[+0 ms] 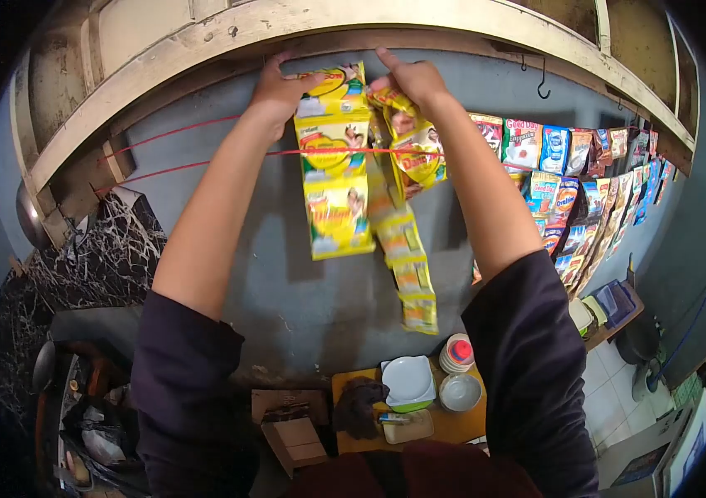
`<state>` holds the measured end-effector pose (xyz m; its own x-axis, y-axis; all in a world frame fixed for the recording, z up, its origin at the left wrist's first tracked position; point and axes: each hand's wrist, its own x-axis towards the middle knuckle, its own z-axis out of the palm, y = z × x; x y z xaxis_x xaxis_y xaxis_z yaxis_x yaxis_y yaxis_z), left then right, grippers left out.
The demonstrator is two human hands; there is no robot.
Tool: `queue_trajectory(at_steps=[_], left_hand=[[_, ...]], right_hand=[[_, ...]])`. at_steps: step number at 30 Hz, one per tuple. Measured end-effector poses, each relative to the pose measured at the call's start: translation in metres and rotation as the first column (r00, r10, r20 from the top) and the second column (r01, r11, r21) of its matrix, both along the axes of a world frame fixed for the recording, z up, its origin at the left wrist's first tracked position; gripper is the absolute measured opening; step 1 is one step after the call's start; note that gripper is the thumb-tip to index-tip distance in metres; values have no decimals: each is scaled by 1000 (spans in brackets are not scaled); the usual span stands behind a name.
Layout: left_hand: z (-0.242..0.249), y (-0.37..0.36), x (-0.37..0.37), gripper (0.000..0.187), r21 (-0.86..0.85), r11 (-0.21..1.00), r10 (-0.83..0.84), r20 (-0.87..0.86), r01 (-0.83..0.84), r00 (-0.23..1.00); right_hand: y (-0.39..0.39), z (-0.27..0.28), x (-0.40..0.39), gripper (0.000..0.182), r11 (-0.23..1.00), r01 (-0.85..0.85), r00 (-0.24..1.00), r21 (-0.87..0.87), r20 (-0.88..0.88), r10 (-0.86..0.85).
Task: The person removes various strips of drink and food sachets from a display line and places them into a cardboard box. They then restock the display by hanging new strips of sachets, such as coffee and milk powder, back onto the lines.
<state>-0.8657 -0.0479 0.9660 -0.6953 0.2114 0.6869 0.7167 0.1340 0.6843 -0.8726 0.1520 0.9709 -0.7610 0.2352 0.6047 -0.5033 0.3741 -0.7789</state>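
Both arms reach up to the wall under the wooden beam. My left hand (278,91) is closed at the top of a strip of yellow sachets (336,149), which hangs down in several joined packets. My right hand (411,81) holds the upper end of another bunch of yellow sachets (417,162), its fingers partly hidden by the packets. A narrower strip of small yellow packets (403,241) hangs lower between them, slightly blurred. A red string (286,153) runs across the front of the sachets.
Rows of coloured sachets (569,191) hang at the right, near metal hooks (544,79). The wooden beam (203,51) arches overhead. Below is a table (471,425) with white plates (409,379), bowls (460,392) and a dark cloth (359,407). A cardboard box (296,440) stands beside it.
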Motion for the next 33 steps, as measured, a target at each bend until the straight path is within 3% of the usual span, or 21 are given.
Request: queue_trajectory(at_steps=[2, 4, 6, 7, 8, 10, 12, 13, 14, 16, 18, 20, 22, 23, 24, 26, 28, 30, 31, 32, 33], left_hand=[[0, 14, 0, 59, 278, 949, -209, 192, 151, 959], [1, 27, 0, 53, 359, 921, -250, 245, 152, 937], [0, 33, -20, 48, 674, 707, -420, 157, 214, 894], [5, 33, -32, 44, 741, 621, -508, 130, 257, 852], [7, 30, -43, 44, 739, 618, -517, 126, 268, 847], [10, 25, -53, 49, 689, 525, -689, -2, 500, 725], [7, 26, -44, 60, 643, 505, -726, -45, 576, 686], [4, 23, -18, 67, 481, 706, -610, 38, 521, 792], [1, 24, -2, 73, 287, 857, -467, 84, 427, 880], [-2, 19, -2, 80, 157, 918, -383, 122, 363, 916], [-2, 10, 11, 81, -170, 978, -131, -44, 122, 990], [8, 12, -2, 73, -44, 978, -205, 28, 206, 978], [23, 10, -7, 58, 238, 910, -372, 106, 339, 922], [22, 14, -2, 50, 257, 913, -351, 102, 316, 931], [20, 16, -5, 50, 265, 914, -344, 103, 308, 933], [17, 23, -11, 39, 339, 913, -269, 77, 228, 960], [14, 21, 4, 45, 316, 902, -359, 170, 294, 918], [-13, 14, 52, 43, 120, 992, 39, -25, -36, 999], [-45, 13, 55, 47, 244, 959, 235, -397, -145, 887], [-89, 14, 50, 50, 395, 899, 423, -674, -189, 605], [-135, 16, 52, 57, 465, 812, 583, -681, -354, 443]], right_hand=[[-4, -2, 35, 74, 979, 28, 998, 203, 48, -39], [-5, -3, 46, 79, 973, 90, 995, 211, 17, -96], [1, -4, 63, 77, 942, -180, 970, 284, 213, 121], [5, -3, 66, 74, 894, -188, 975, 406, 188, 119], [10, -2, 58, 71, 846, -194, 971, 497, 220, 93], [9, -5, 48, 58, 865, -120, 988, 488, 147, 54], [5, -10, 33, 54, 902, -12, 997, 431, 75, -23], [3, -13, 28, 51, 927, 90, 995, 365, 8, -100], [-5, -13, 35, 45, 990, 41, 999, 138, -41, -35], [-11, -5, 24, 37, 973, 124, 982, -197, -115, -148], [-17, -5, 21, 38, 966, 159, 986, -203, -16, -165], [-22, -4, 23, 38, 964, 184, 982, -191, 84, -171], [-21, 2, 29, 43, 955, -193, 966, -225, 130, 225], [-18, 4, 35, 45, 927, -283, 922, -246, 196, 334], [-19, 4, 36, 45, 926, -290, 918, -241, 202, 340], [-19, 3, 38, 43, 961, -275, 959, 13, 77, 273], [-20, 10, 28, 33, 987, -157, 987, -26, 31, 158], [-17, 14, 18, 25, 870, -263, 963, -418, -60, 262], [-17, 14, 21, 20, 824, -267, 957, -499, -36, 288], [-15, 12, 17, 20, 820, -273, 955, -504, -38, 294], [-11, 12, 10, 20, 788, -280, 953, -548, -57, 299]])
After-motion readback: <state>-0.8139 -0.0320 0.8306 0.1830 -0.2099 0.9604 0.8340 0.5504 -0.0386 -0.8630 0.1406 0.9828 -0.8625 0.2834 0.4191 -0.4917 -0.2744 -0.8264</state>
